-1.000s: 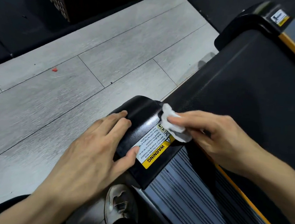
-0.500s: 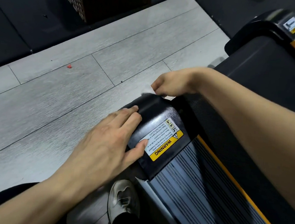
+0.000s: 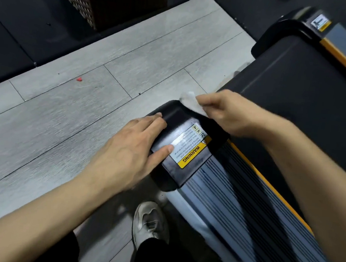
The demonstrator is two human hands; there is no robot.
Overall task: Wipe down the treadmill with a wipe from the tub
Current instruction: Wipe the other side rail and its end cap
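The treadmill fills the right side, with a black belt, orange side stripes and a ribbed grey side rail. Its near rear corner is a black end cap bearing a yellow WARNING label. My left hand rests flat on the cap's left side, thumb on the label's edge. My right hand pinches a crumpled white wipe and presses it on the cap's far edge. The tub is not in view.
Grey plank floor spreads to the left, with a small red scrap on it. A dark woven bin stands at the back on black matting. My white shoe is beside the rail.
My right hand swept the wipe from the warning label up over the cap's far corner and has now drawn back a little along that edge. My left hand stayed on the cap.
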